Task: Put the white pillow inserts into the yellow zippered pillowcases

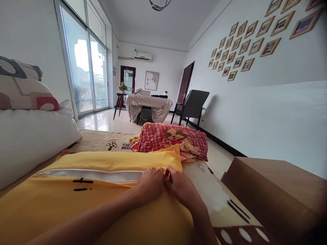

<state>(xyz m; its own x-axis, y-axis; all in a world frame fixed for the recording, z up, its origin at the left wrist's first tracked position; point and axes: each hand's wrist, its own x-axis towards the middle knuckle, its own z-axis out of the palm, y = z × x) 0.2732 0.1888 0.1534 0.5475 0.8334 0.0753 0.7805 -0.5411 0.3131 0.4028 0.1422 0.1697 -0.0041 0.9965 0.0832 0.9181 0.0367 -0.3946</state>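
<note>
A yellow pillowcase point(56, 204) with small black markings lies across the bed in front of me. Its long slit gapes on the left, showing a white inner pillow point(102, 175). At the slit's right end, my left hand point(152, 182) is closed on the pillowcase edge, knuckles up. Right beside it, almost touching, my right hand point(181, 187) pinches the same edge with bent fingers. The fingertips are partly hidden, and whether they hold a zipper pull is too small to tell.
A white pillow point(30, 139) with a patterned cushion point(28, 92) on it stands at left. Beyond the yellow case lies a red plaid pillow point(155, 137) with a dog print. A brown box-like piece point(268, 190) borders the bed point(204, 194) on the right.
</note>
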